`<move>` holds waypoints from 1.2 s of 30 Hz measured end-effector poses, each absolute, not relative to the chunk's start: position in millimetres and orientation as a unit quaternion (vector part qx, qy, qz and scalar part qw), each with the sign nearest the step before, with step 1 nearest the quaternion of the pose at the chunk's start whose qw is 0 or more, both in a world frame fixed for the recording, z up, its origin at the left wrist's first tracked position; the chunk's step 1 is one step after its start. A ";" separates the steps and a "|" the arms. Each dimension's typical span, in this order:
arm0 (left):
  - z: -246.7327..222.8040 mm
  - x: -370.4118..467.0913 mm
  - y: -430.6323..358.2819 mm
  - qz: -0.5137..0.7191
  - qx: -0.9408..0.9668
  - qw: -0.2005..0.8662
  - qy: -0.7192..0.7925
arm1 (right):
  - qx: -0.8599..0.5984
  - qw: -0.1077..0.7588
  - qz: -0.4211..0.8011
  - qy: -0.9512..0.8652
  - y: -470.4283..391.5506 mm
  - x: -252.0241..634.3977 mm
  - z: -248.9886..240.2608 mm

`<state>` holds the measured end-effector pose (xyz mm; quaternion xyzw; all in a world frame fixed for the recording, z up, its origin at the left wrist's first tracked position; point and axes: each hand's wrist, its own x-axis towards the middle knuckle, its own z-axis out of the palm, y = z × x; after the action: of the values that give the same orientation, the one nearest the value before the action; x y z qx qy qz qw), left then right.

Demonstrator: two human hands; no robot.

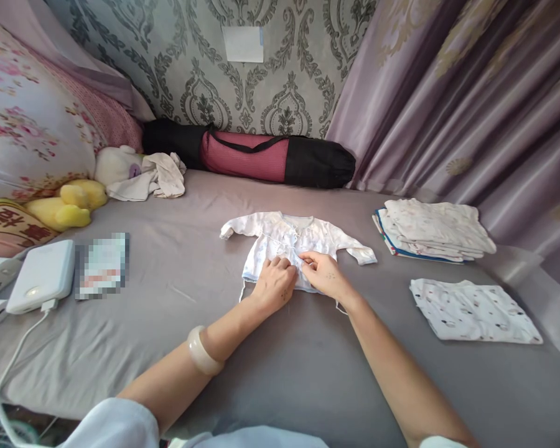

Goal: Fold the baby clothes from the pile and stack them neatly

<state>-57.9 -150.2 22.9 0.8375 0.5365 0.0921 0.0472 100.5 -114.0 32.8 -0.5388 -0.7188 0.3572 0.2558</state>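
One small white baby top (298, 239) lies spread on the bed (326, 367), sleeves out to both sides, beneath the person's two hands: the left hand (275, 285) rests on its lower front with fingers curled, the right hand (324, 274) has thumb and forefinger together at the front edge beside it, though whether the left grip is closed on cloth I cannot tell. One folded stack of cloths (438, 230) and one folded patterned cloth (476, 311) lie to the right, one white power bank (42, 277) to the left, and one black-and-pink rolled bag (247, 155) along the patterned wall (168, 68).
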 end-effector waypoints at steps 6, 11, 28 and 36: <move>35.7 -67.7 -160.7 0.128 0.828 0.094 0.538 | -0.481 0.189 0.324 -0.792 -128.0 93.7 47.2; 37.3 -88.2 -147.0 0.199 0.783 0.100 0.581 | -0.410 0.127 0.316 -0.846 -135.5 96.5 52.6; 30.1 -107.1 -126.1 0.306 0.713 0.290 0.560 | -0.532 0.050 0.162 -0.830 -67.5 83.1 15.4; 42.1 -165.1 -120.2 0.241 0.625 0.285 0.686 | -0.445 0.072 0.174 -0.876 -92.4 66.5 11.0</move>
<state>-165.1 -120.2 42.1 0.6251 0.6857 0.2409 0.2846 66.5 -92.4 11.0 -0.4445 -0.8758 0.1737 0.0722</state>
